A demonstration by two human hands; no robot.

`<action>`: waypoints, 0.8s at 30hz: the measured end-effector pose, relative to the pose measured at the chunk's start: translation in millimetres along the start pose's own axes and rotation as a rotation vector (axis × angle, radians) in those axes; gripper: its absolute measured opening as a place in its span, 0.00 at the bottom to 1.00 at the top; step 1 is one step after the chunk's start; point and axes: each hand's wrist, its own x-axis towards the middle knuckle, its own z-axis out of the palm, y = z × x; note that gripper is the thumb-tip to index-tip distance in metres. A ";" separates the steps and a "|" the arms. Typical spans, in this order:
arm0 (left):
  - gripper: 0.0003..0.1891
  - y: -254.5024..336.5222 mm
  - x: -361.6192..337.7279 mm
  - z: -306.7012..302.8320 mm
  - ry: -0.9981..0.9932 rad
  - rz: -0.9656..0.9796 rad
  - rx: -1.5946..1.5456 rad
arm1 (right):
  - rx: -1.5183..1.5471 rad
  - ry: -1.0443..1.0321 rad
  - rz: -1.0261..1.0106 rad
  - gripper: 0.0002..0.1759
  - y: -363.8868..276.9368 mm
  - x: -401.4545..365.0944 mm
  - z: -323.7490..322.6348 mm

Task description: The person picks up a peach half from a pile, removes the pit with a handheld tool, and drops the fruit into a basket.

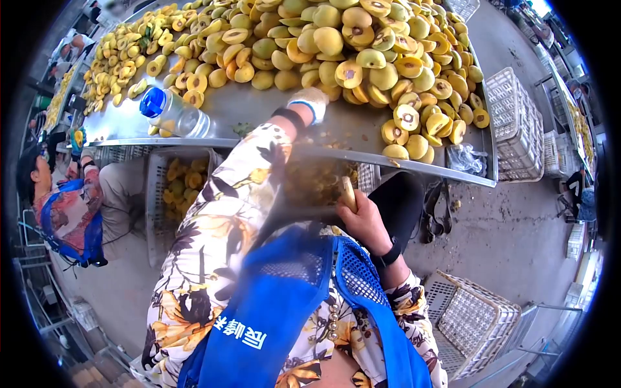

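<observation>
My left hand (pixel 312 102), in a pale glove, reaches over the metal table (pixel 259 119) to the near edge of a heap of halved yellow peaches (pixel 330 40). It touches or nearly touches the fruit; its fingers are blurred and partly hidden. Several halves show brown pits or red centres. Closer to my body, my right hand (pixel 364 223) is closed around a tan wooden handle (pixel 348 194), held upright below the table edge. The working end of this tool cannot be made out. Below the table edge, a container of peach pieces (pixel 310 178) sits in front of my lap.
A clear plastic bottle with a blue cap (pixel 154 102) lies on the table. A crate of peaches (pixel 184 187) stands at left, beside a seated co-worker (pixel 71 213). White crates (pixel 515 126) are stacked right; another crate (pixel 475 317) lies behind. A crumpled plastic bag (pixel 467 160) rests at the table corner.
</observation>
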 end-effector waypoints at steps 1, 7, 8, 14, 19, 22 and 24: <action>0.15 -5.7 -3.4 -1.9 -0.008 0.010 -0.046 | -0.044 0.024 0.018 0.14 -6.1 1.4 -1.7; 0.29 -15.0 -99.3 -22.2 -0.062 0.071 -1.691 | -0.093 0.169 -0.098 0.24 -18.6 21.8 1.7; 0.29 -15.4 -113.3 -15.7 -0.060 0.188 -1.857 | -0.067 0.203 -0.161 0.23 -22.4 24.8 3.9; 0.31 23.5 -161.8 11.8 0.221 -0.247 -2.383 | -0.113 0.161 -0.203 0.19 -34.7 28.7 29.6; 0.18 30.2 -160.2 51.6 0.451 -0.401 -2.202 | -0.172 0.137 -0.181 0.14 -28.9 21.4 47.8; 0.22 40.7 -164.1 51.8 0.463 -0.335 -2.146 | -0.214 0.127 -0.201 0.12 -25.4 19.4 50.7; 0.22 44.9 -167.7 52.2 0.502 -0.276 -2.066 | -0.239 0.117 -0.211 0.11 -25.1 18.8 52.1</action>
